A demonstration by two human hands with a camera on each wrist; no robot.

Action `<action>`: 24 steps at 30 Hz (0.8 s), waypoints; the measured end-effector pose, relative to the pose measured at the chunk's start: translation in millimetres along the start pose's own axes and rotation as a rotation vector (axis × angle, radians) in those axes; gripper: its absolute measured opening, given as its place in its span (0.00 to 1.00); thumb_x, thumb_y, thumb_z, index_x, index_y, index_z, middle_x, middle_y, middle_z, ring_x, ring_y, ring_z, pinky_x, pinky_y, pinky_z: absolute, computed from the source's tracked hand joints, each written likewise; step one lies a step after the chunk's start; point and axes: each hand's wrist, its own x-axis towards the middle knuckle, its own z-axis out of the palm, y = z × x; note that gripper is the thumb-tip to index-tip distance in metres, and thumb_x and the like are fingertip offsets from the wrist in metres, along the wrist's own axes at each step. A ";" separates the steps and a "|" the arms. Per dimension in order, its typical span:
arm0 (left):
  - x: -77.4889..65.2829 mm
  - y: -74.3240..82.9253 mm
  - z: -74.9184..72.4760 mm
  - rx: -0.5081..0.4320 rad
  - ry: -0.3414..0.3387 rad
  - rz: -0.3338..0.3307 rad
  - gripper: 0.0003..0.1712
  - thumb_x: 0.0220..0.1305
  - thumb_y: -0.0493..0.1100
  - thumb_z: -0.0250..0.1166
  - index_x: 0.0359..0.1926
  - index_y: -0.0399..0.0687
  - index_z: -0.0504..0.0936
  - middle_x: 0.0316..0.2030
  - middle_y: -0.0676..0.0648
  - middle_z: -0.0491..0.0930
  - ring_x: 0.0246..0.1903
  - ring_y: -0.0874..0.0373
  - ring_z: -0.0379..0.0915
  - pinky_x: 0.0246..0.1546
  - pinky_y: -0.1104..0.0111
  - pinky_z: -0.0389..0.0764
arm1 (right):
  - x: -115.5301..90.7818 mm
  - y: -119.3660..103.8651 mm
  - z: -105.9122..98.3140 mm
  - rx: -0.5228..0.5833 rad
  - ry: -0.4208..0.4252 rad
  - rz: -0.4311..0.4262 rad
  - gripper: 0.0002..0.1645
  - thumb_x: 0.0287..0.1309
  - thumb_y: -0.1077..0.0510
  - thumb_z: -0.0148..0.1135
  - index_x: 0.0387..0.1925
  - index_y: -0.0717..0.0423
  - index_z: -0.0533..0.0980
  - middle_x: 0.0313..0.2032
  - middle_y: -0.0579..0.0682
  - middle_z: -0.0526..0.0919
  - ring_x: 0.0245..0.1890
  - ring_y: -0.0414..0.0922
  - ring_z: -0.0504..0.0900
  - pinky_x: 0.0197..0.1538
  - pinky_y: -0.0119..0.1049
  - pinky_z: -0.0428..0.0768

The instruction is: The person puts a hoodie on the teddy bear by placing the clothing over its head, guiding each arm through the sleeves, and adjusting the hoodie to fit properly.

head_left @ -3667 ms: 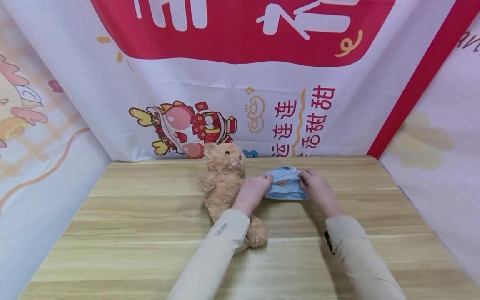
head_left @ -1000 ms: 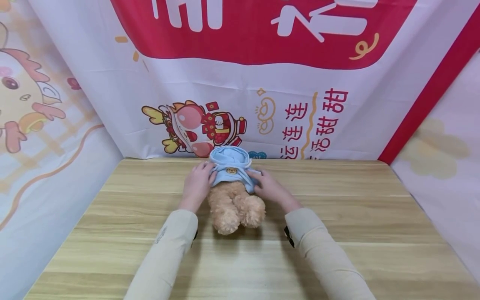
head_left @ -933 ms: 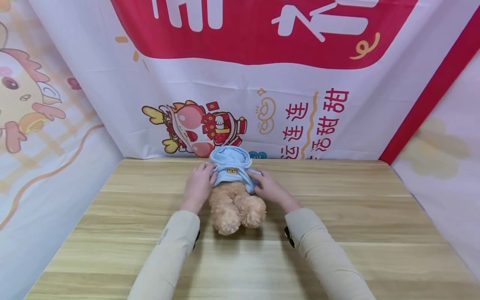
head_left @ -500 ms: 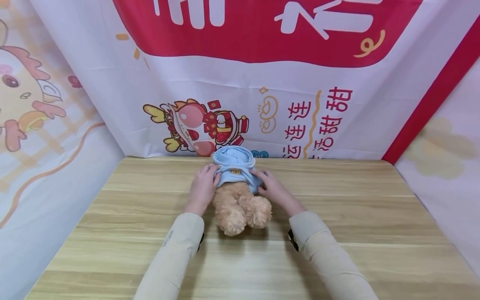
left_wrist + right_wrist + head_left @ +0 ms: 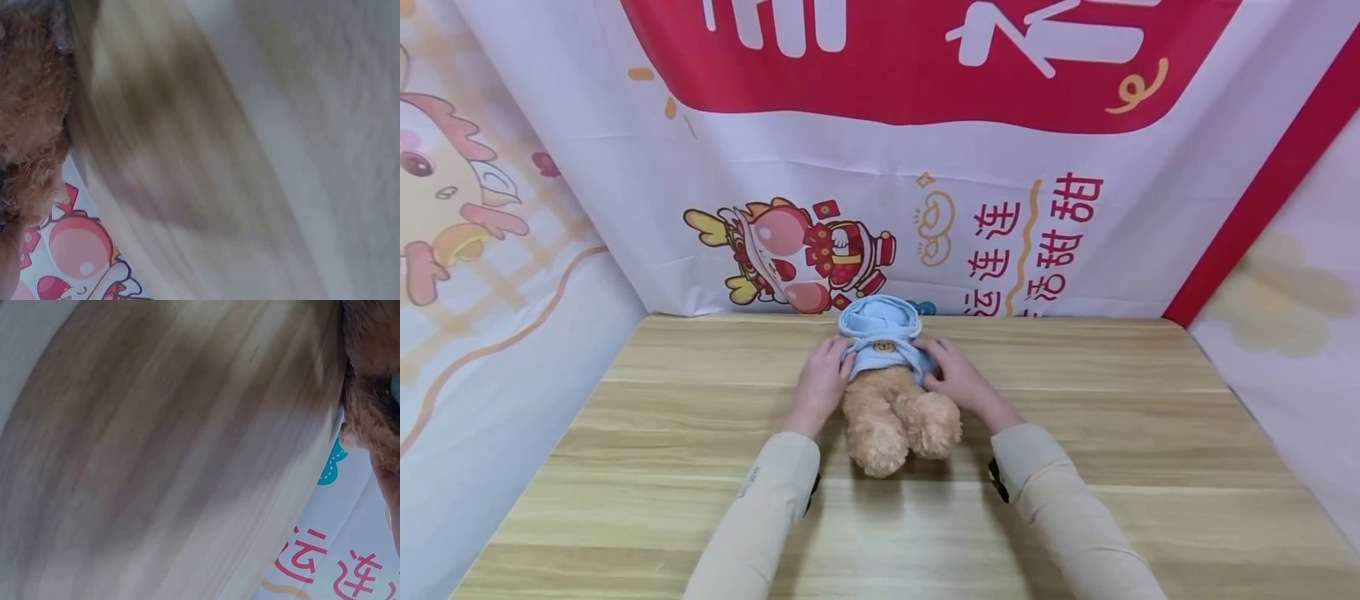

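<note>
A light-brown plush teddy bear is on the table with its legs toward the person. Around its upper body sits a small light-blue hoodie with a bear-face patch on the front; the bear's head is hidden behind the hood. My left hand grips the hoodie's left side, thumb over the front. On the other side my right hand holds the hoodie and the bear's flank in the same way. Brown fur fills the left edge of the left wrist view, and fur shows at the right wrist view's right edge.
The wood-grain table reaches back to a hanging white and red printed cloth, close behind the hood. Printed cloth walls flank the table on both sides.
Earlier the bear lay bare at the left while both hands held the hoodie beside it; now the hoodie is on the bear. Over the last second, bear and hands have shifted slightly right.
</note>
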 end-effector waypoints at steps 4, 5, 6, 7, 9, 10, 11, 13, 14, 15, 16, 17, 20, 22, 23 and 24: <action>-2.0 2.7 7.4 -0.028 0.011 0.005 0.13 0.67 0.38 0.58 0.50 0.39 0.79 0.49 0.38 0.79 0.50 0.39 0.76 0.56 0.51 0.75 | -3.8 1.9 -5.1 0.004 0.010 0.037 0.31 0.56 0.62 0.55 0.63 0.55 0.66 0.57 0.61 0.70 0.46 0.52 0.73 0.47 0.46 0.76; -2.5 3.7 9.2 -0.043 0.010 0.003 0.13 0.67 0.38 0.58 0.50 0.39 0.79 0.50 0.38 0.79 0.51 0.39 0.76 0.57 0.51 0.75 | -4.9 2.3 -6.5 0.002 0.012 0.047 0.31 0.55 0.62 0.55 0.63 0.55 0.66 0.56 0.60 0.70 0.45 0.50 0.73 0.46 0.44 0.76; -3.0 4.3 11.3 -0.053 0.011 0.007 0.13 0.67 0.38 0.58 0.50 0.39 0.79 0.50 0.38 0.79 0.52 0.40 0.76 0.57 0.52 0.75 | -6.1 2.7 -7.8 0.001 0.012 0.057 0.31 0.55 0.61 0.56 0.63 0.54 0.67 0.56 0.60 0.70 0.43 0.49 0.73 0.44 0.42 0.75; -3.7 4.8 13.5 -0.062 0.014 0.012 0.13 0.67 0.38 0.58 0.50 0.40 0.79 0.50 0.38 0.79 0.52 0.41 0.75 0.57 0.52 0.75 | -7.4 3.4 -9.2 0.000 0.012 0.065 0.32 0.54 0.61 0.56 0.63 0.53 0.67 0.55 0.59 0.71 0.41 0.48 0.73 0.42 0.40 0.75; -4.7 6.4 17.5 -0.085 0.014 0.016 0.13 0.67 0.38 0.58 0.50 0.40 0.80 0.51 0.38 0.79 0.54 0.42 0.75 0.59 0.53 0.74 | -10.0 4.9 -11.9 0.000 0.018 0.075 0.33 0.52 0.60 0.57 0.63 0.52 0.67 0.53 0.58 0.72 0.39 0.47 0.72 0.40 0.38 0.74; -5.1 7.4 19.6 -0.088 0.014 0.022 0.13 0.67 0.38 0.58 0.50 0.40 0.80 0.51 0.39 0.79 0.54 0.42 0.75 0.59 0.54 0.74 | -11.7 6.0 -13.4 -0.004 0.023 0.070 0.33 0.52 0.60 0.57 0.63 0.53 0.67 0.53 0.58 0.72 0.38 0.47 0.72 0.39 0.38 0.74; -5.3 8.5 21.3 -0.092 0.019 0.032 0.13 0.66 0.38 0.58 0.50 0.40 0.80 0.51 0.39 0.79 0.53 0.42 0.76 0.59 0.54 0.74 | -13.2 7.3 -15.0 -0.013 0.034 0.063 0.33 0.52 0.59 0.57 0.62 0.53 0.68 0.53 0.59 0.72 0.39 0.48 0.73 0.40 0.40 0.75; -5.9 10.8 25.0 -0.094 0.026 0.054 0.12 0.66 0.38 0.59 0.49 0.40 0.80 0.50 0.39 0.80 0.52 0.42 0.76 0.58 0.54 0.75 | -16.1 11.8 -17.5 -0.054 0.071 0.030 0.31 0.51 0.59 0.57 0.61 0.54 0.70 0.56 0.61 0.71 0.45 0.52 0.74 0.44 0.45 0.77; -6.1 12.5 26.4 -0.098 0.025 0.065 0.12 0.66 0.37 0.59 0.49 0.40 0.80 0.50 0.38 0.80 0.52 0.42 0.77 0.57 0.54 0.75 | -17.2 14.2 -18.5 -0.078 0.094 0.009 0.31 0.51 0.60 0.57 0.60 0.55 0.71 0.58 0.62 0.70 0.49 0.55 0.74 0.48 0.48 0.77; -6.4 14.2 27.7 -0.101 0.023 0.076 0.12 0.66 0.37 0.59 0.49 0.39 0.81 0.49 0.38 0.80 0.52 0.42 0.77 0.57 0.54 0.76 | -18.4 16.1 -19.9 -0.096 0.117 -0.014 0.30 0.51 0.60 0.57 0.59 0.56 0.72 0.59 0.63 0.70 0.53 0.57 0.73 0.52 0.52 0.76; -6.5 15.7 29.2 -0.105 0.022 0.088 0.12 0.66 0.37 0.59 0.48 0.39 0.81 0.49 0.38 0.80 0.51 0.42 0.77 0.56 0.54 0.76 | -19.8 17.5 -21.5 -0.114 0.141 -0.040 0.28 0.51 0.60 0.57 0.57 0.58 0.74 0.60 0.64 0.70 0.56 0.59 0.72 0.55 0.54 0.74; -6.8 17.2 30.5 -0.108 0.021 0.099 0.12 0.66 0.37 0.59 0.48 0.39 0.81 0.48 0.38 0.80 0.51 0.42 0.77 0.56 0.54 0.77 | -20.9 18.8 -22.8 -0.128 0.162 -0.061 0.27 0.51 0.60 0.57 0.56 0.60 0.75 0.61 0.64 0.70 0.59 0.60 0.71 0.58 0.56 0.73; -7.7 22.0 33.9 -0.120 0.008 0.113 0.12 0.67 0.37 0.58 0.49 0.39 0.80 0.48 0.38 0.80 0.51 0.43 0.77 0.56 0.54 0.77 | -24.3 19.9 -26.7 -0.126 0.188 -0.082 0.22 0.54 0.59 0.57 0.52 0.62 0.78 0.58 0.63 0.74 0.60 0.60 0.71 0.61 0.56 0.71; -8.4 24.7 35.9 -0.126 -0.003 0.116 0.12 0.67 0.37 0.57 0.49 0.39 0.80 0.49 0.38 0.80 0.51 0.43 0.77 0.56 0.54 0.77 | -26.7 18.6 -29.3 -0.108 0.185 -0.059 0.21 0.58 0.55 0.58 0.51 0.61 0.78 0.56 0.61 0.77 0.58 0.58 0.74 0.61 0.55 0.72; -8.9 26.0 36.8 -0.127 -0.007 0.116 0.12 0.67 0.37 0.57 0.49 0.39 0.80 0.49 0.38 0.80 0.51 0.43 0.77 0.56 0.55 0.76 | -27.6 18.2 -30.1 -0.100 0.180 -0.036 0.21 0.59 0.53 0.59 0.51 0.60 0.78 0.55 0.60 0.77 0.57 0.57 0.74 0.61 0.54 0.72; -9.3 27.0 37.8 -0.127 -0.009 0.118 0.12 0.67 0.37 0.57 0.49 0.39 0.80 0.49 0.38 0.80 0.51 0.43 0.77 0.56 0.54 0.76 | -28.3 17.8 -30.9 -0.094 0.174 -0.014 0.22 0.59 0.51 0.61 0.51 0.58 0.78 0.54 0.59 0.78 0.57 0.56 0.75 0.60 0.53 0.73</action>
